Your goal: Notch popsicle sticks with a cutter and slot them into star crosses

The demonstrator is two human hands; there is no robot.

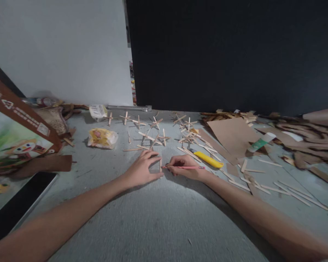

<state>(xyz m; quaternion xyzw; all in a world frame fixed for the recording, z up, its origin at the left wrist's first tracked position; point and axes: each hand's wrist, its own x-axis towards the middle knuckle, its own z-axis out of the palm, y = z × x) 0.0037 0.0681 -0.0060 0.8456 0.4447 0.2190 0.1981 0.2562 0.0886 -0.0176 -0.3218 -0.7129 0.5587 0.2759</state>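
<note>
A short wooden craft stick (161,165) lies upright in the view on the grey table. My left hand (140,168) steadies it, with the thumb at its near end and the fingertips by its far end. My right hand (187,165) is closed around a pink pencil (190,167), whose tip meets the stick's right side. Just beyond my hands stand several small crossed-stick pieces (150,137). Near my right hand lies a yellow utility knife (208,159) among loose craft sticks (239,185).
To the left are a phone (22,203), a printed carton (22,134) and a yellow plastic packet (102,138). On the right lie brown cardboard (232,136), a glue stick (261,142) and scraps. A white panel (71,51) and black panel (235,54) rise behind.
</note>
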